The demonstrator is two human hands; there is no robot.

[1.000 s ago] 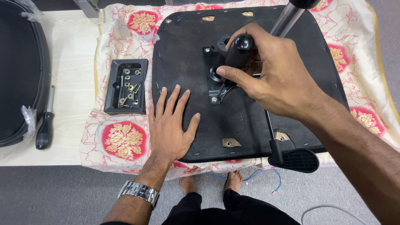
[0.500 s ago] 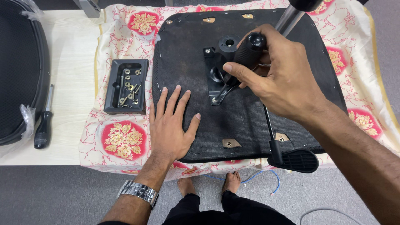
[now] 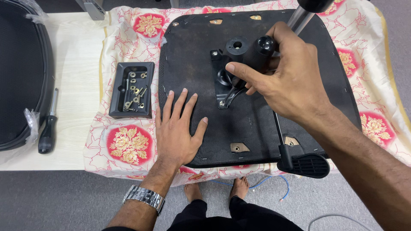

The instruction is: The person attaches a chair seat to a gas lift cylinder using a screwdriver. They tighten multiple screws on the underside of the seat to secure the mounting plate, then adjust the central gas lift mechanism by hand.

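A black chair seat (image 3: 257, 124) lies upside down on a patterned cloth (image 3: 128, 141). A black metal mechanism plate (image 3: 222, 79) is fixed at its middle. My right hand (image 3: 284, 81) is closed around a black tool handle (image 3: 259, 51) held over that plate. My left hand (image 3: 177, 130) lies flat, fingers spread, on the seat's near left part, with a metal watch on the wrist. A lever with a black paddle (image 3: 305, 164) runs from under my right hand to the seat's near edge.
A black tray (image 3: 116, 109) with several screws and washers sits left of the seat. A black-handled screwdriver (image 3: 48, 128) lies on the pale table (image 3: 77, 77), beside a black chair back (image 3: 19, 72) at the far left. A metal tube (image 3: 299, 19) rises at the top.
My right hand has turned the tool handle and moved it slightly up and to the right over the mechanism. My left hand has stayed pressed on the seat.
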